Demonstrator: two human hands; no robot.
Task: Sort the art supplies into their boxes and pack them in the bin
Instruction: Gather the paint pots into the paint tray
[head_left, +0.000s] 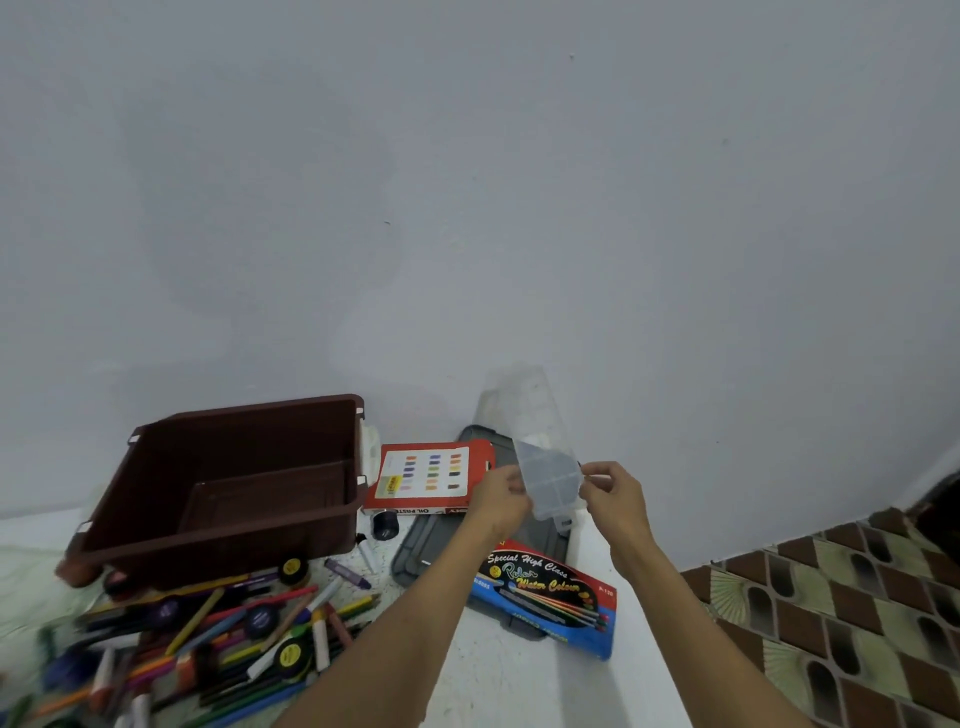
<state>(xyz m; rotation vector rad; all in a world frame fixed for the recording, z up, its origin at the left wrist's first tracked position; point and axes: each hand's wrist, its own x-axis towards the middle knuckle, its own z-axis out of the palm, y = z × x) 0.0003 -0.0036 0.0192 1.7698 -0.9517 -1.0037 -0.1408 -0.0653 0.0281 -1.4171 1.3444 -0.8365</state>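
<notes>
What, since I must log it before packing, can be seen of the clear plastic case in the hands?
The clear plastic case looks thin and hard, with moulded dividers forming small compartments. It is held tilted above a grey tray. The left hand pinches its left edge, the right hand its right edge. Its contents cannot be told.

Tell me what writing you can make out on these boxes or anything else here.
"Special High Class": top of the blue paint box.
"Water Colour": same box, yellow letters.
"OIL PASTE": front edge of the red box, upside down, rest unclear.
Too blurred: green script word and corner code on the blue paint box; yellow jar lid labels.
No writing seen on the clear case.
</notes>
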